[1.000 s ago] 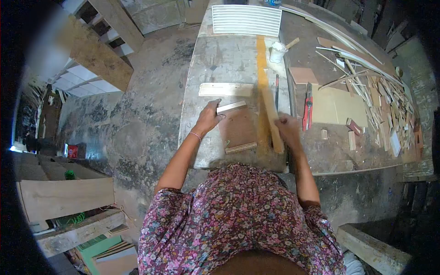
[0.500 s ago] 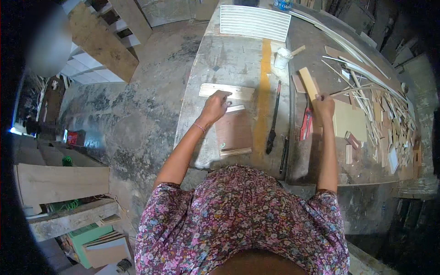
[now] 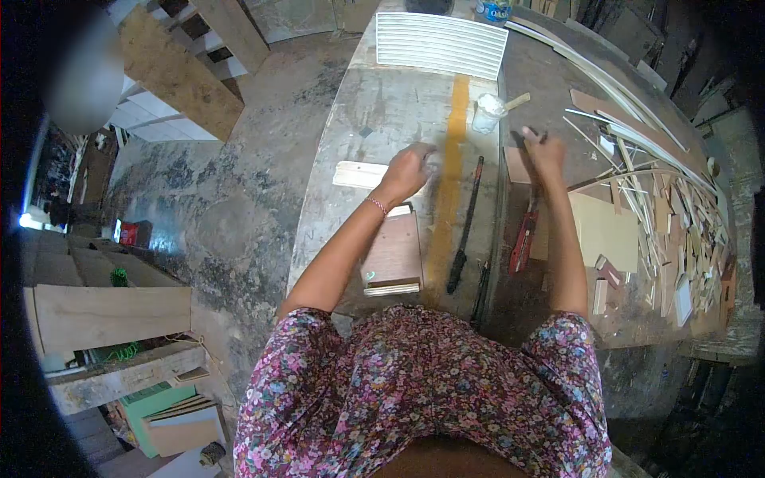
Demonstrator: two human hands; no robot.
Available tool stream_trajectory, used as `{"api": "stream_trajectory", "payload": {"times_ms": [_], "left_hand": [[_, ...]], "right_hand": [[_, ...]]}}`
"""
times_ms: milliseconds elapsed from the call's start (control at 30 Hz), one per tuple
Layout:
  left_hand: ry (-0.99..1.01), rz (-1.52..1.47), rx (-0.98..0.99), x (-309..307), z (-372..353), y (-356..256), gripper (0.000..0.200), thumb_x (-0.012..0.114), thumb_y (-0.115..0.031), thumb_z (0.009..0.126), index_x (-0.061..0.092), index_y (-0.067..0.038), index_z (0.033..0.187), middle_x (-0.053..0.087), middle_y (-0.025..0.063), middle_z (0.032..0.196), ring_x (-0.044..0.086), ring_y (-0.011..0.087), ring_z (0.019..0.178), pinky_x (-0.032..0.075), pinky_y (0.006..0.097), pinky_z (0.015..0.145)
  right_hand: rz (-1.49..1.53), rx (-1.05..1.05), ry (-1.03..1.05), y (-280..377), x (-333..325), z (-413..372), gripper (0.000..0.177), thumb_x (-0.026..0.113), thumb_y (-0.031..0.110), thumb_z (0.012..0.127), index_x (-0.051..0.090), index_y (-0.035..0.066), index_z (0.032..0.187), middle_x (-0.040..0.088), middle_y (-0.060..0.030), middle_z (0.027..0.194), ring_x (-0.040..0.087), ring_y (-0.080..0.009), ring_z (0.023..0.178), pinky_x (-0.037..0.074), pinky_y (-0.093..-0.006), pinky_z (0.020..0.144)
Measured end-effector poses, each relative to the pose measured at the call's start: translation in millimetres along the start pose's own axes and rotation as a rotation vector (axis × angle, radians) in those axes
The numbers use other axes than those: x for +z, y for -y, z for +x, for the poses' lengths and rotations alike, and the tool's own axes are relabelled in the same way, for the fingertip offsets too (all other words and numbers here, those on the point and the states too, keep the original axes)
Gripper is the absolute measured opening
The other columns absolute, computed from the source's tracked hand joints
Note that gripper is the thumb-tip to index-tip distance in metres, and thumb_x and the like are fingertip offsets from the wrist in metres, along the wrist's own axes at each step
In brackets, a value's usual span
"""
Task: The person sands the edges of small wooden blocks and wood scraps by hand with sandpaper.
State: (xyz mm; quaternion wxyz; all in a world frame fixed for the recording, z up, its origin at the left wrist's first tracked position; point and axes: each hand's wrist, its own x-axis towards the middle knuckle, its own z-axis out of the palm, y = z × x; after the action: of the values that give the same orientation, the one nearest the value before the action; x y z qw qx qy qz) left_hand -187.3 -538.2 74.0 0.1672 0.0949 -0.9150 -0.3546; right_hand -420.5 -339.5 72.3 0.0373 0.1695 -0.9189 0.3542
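Note:
My left hand (image 3: 410, 171) is closed over the right end of a pale wooden strip (image 3: 358, 174); what its curled fingers hold, if anything, is hidden. Just below it lies a reddish-brown wooden panel (image 3: 392, 248) with pale strips along its near and far ends. My right hand (image 3: 548, 158) hovers above the bench's right part, thumb and forefinger apart, with nothing visible between them. Near its fingertips stands a tub of white paste (image 3: 487, 114) with a wooden stick (image 3: 517, 101) in it. Beneath the right forearm lies a red-handled cutter (image 3: 523, 243).
A white slatted panel (image 3: 441, 44) stands at the far end of the bench. A long dark tool (image 3: 466, 227) lies beside the yellow stripe (image 3: 452, 159). Wood offcuts (image 3: 677, 215) are heaped at the right, next to a cream board (image 3: 607, 227).
The tan wooden strip that was in my right hand no longer shows. That hand has moved up and left, towards the tub. My left hand has shifted right.

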Motion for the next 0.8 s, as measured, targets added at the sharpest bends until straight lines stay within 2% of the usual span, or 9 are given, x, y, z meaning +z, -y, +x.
{"api": "stream_trajectory", "payload": {"times_ms": [100,200,267,367,500,567,700,800], "left_hand": [[0.105,-0.033,-0.035,-2,9,3,0.037,0.06,-0.006,0.077,0.053,0.001,0.112,0.06,0.014,0.103,0.058,0.0237,0.097,0.046,0.0322,0.082],[0.175,-0.126,-0.119,-1,11,21,0.039,0.059,-0.002,0.077,0.051,0.001,0.115,0.059,0.0136,0.107,0.059,0.0208,0.097,0.047,0.0307,0.082],[0.175,-0.213,-0.185,3,22,33,0.043,0.06,-0.001,0.077,0.05,-0.003,0.119,0.059,0.0136,0.109,0.061,0.0199,0.094,0.048,0.0302,0.08],[0.23,-0.1,-0.229,2,42,7,0.042,0.06,-0.003,0.078,0.051,-0.005,0.118,0.06,0.0135,0.108,0.059,0.0217,0.097,0.047,0.0324,0.082],[0.228,0.092,-0.069,20,59,0,0.041,0.062,-0.009,0.077,0.052,-0.004,0.117,0.059,0.0137,0.11,0.057,0.0249,0.101,0.045,0.0342,0.084],[0.252,0.125,-0.052,20,60,-6,0.042,0.063,-0.011,0.077,0.053,-0.004,0.116,0.058,0.0137,0.111,0.056,0.0261,0.103,0.044,0.0345,0.085],[0.238,-0.044,-0.109,2,46,15,0.045,0.065,-0.015,0.075,0.052,-0.003,0.116,0.054,0.015,0.117,0.054,0.0276,0.104,0.043,0.0338,0.087],[0.315,-0.096,-0.173,-36,17,22,0.046,0.066,-0.018,0.073,0.053,-0.001,0.113,0.049,0.0161,0.123,0.053,0.0315,0.105,0.042,0.0347,0.089]], "right_hand": [[0.098,-0.064,-0.07,5,20,19,0.06,0.065,0.05,0.068,0.057,0.0,0.1,0.062,-0.0216,0.093,0.059,-0.0369,0.087,0.044,-0.0435,0.073],[0.108,-0.132,0.011,16,27,38,0.053,0.063,0.046,0.072,0.058,0.0,0.097,0.062,-0.0229,0.088,0.059,-0.0377,0.082,0.045,-0.0429,0.072],[0.14,-0.182,-0.036,14,42,57,0.046,0.06,0.042,0.075,0.06,0.0,0.094,0.062,-0.0229,0.085,0.059,-0.0381,0.08,0.045,-0.0423,0.071],[0.113,-0.221,-0.061,24,34,57,0.038,0.057,0.038,0.078,0.062,0.003,0.092,0.062,-0.022,0.082,0.059,-0.0384,0.078,0.045,-0.0418,0.071],[0.184,-0.267,-0.095,30,27,56,0.032,0.056,0.034,0.08,0.065,0.006,0.092,0.063,-0.019,0.082,0.06,-0.0358,0.078,0.045,-0.0404,0.07],[0.24,-0.244,-0.108,45,11,48,0.029,0.056,0.032,0.081,0.065,0.007,0.094,0.063,-0.0186,0.082,0.061,-0.0329,0.077,0.046,-0.0379,0.07],[0.36,-0.231,-0.149,45,-6,51,0.028,0.057,0.03,0.083,0.065,0.006,0.092,0.064,-0.014,0.077,0.061,-0.0246,0.071,0.046,-0.0332,0.068],[0.5,-0.201,-0.22,32,-14,50,0.028,0.058,0.029,0.084,0.064,0.002,0.09,0.062,-0.0075,0.07,0.057,-0.0157,0.061,0.045,-0.0285,0.058]]}}
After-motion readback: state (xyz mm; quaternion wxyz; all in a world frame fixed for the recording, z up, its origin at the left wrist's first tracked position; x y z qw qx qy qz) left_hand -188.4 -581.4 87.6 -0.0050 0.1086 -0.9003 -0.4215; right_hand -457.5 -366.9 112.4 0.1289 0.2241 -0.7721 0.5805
